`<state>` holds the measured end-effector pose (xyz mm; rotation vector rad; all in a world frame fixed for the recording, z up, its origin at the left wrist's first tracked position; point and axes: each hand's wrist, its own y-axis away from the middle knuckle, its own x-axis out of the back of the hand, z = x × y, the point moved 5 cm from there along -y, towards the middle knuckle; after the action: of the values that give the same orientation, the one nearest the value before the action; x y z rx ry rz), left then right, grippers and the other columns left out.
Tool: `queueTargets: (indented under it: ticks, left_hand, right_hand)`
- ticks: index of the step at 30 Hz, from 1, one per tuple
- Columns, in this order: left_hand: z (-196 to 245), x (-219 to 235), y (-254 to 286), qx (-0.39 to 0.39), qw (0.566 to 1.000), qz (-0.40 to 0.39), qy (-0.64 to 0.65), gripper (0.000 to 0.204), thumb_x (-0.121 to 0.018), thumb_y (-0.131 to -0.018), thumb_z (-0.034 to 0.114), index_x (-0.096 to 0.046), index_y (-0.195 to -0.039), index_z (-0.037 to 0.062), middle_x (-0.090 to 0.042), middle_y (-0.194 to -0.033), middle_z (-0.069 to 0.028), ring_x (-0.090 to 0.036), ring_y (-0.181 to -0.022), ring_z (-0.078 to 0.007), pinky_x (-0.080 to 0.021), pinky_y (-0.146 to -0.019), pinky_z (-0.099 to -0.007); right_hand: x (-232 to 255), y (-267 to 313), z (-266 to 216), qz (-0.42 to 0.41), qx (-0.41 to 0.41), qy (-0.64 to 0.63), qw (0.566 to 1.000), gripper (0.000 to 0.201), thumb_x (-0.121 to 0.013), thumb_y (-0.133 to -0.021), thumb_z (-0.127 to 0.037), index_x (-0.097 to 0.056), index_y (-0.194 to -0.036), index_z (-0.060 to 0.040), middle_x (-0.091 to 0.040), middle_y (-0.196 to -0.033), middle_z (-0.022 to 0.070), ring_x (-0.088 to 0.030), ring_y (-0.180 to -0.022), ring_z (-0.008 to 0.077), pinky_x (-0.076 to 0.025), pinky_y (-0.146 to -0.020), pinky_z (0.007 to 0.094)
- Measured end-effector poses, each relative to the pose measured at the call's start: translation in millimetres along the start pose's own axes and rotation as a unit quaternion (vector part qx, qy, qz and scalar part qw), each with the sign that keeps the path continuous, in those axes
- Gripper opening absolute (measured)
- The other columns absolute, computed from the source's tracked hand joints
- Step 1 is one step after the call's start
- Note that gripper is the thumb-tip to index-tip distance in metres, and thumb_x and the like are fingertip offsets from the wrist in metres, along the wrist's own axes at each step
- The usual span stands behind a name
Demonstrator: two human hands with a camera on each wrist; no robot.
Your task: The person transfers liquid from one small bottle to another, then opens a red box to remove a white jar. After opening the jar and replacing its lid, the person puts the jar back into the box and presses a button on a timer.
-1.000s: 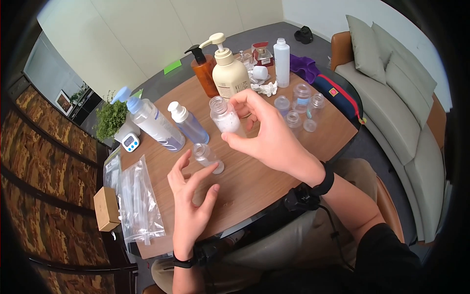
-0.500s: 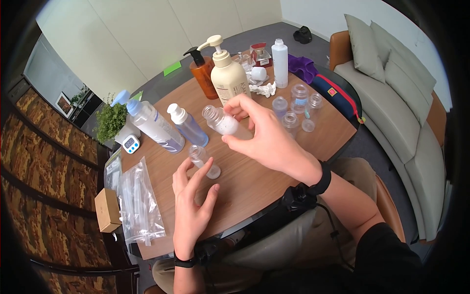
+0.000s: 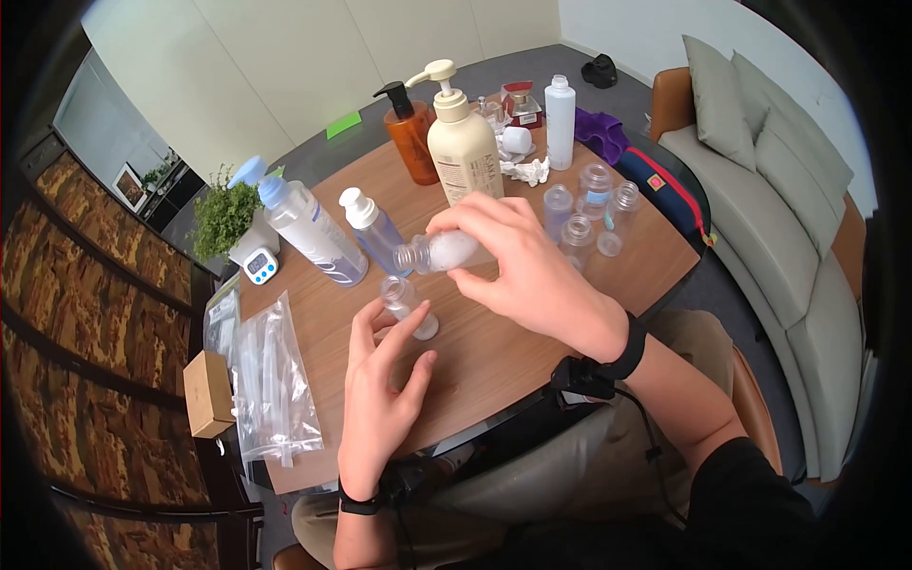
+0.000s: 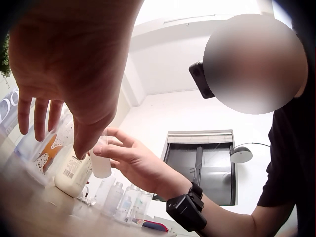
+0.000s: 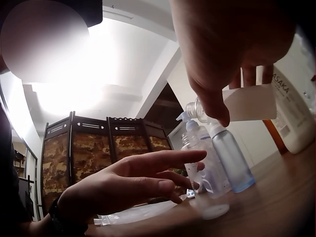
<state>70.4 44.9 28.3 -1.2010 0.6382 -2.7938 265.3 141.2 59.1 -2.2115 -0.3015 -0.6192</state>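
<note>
My right hand (image 3: 541,266) grips a clear bottle (image 3: 446,251) holding whitish contents, tilted nearly level with its open mouth to the left. That mouth is just above and right of a small clear open bottle (image 3: 424,326), which stands on the table with a little white at its base. Around the small bottle my left hand (image 3: 380,408) has its fingers spread and relaxed; whether they touch it I cannot tell. In the right wrist view the tilted bottle (image 5: 249,102) is above the small bottle (image 5: 210,207), beside the left hand (image 5: 123,180).
Behind are a blue pump bottle (image 3: 378,237), a larger clear pump bottle (image 3: 318,237), a cream pump bottle (image 3: 464,152) and an amber one (image 3: 410,142). Several small clear bottles (image 3: 577,237) stand right. Plastic bags (image 3: 277,380), a box (image 3: 209,394) and a timer (image 3: 259,266) lie left.
My right hand has tipped its bottle from leaning to nearly level, with the mouth moving down towards the small bottle. My left hand has stayed beside the small bottle, shifting slightly.
</note>
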Motion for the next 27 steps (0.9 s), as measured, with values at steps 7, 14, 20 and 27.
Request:
queueTargets:
  ticks: [7,14,20,27]
  left_hand:
    - [0.9,-0.4,0.5,0.02,0.999,-0.004,0.025,0.055,-0.078,-0.094,0.001,-0.073,-0.148,0.0098,-0.054,-0.151,-0.017,-0.063,-0.129,-0.0318,-0.049,-0.115,-0.0442]
    - [-2.8,0.3,1.5,0.016,1.0,0.007,0.023,0.055,-0.078,-0.095,0.002,-0.073,-0.149,0.0124,-0.054,-0.152,-0.0174,-0.064,-0.126,-0.0326,-0.051,-0.113,-0.0445]
    - [-3.9,0.0,1.3,0.003,1.0,0.013,0.019,0.055,-0.079,-0.095,0.002,-0.073,-0.148,0.0139,-0.053,-0.153,-0.0187,-0.066,-0.124,-0.0337,-0.053,-0.112,-0.0453]
    - [-5.5,0.6,3.1,-0.005,1.0,0.011,0.002,0.056,-0.079,-0.094,0.003,-0.072,-0.148,0.0142,-0.053,-0.153,-0.0189,-0.065,-0.129,-0.034,-0.054,-0.112,-0.0463]
  right_hand:
    - [-1.6,0.3,-4.5,0.001,0.043,0.072,0.996,0.039,-0.078,-0.089,-0.001,-0.07,-0.126,-0.0094,-0.069,-0.123,0.0052,-0.064,-0.123,0.0276,-0.038,-0.115,0.0464]
    - [1.2,-1.6,-12.9,0.006,0.046,0.098,0.994,0.038,-0.078,-0.088,0.0,-0.073,-0.125,-0.0097,-0.069,-0.122,0.0049,-0.062,-0.121,0.0298,-0.039,-0.114,0.0452]
    - [-0.6,-1.8,-13.8,0.008,0.04,0.114,0.993,0.042,-0.077,-0.087,0.002,-0.075,-0.127,-0.0114,-0.07,-0.123,0.0046,-0.059,-0.121,0.0329,-0.04,-0.114,0.0459]
    - [0.1,-5.2,-17.9,-0.011,0.065,0.133,0.989,0.043,-0.079,-0.087,0.002,-0.076,-0.128,-0.0111,-0.07,-0.125,0.0047,-0.06,-0.123,0.0317,-0.04,-0.115,0.0459]
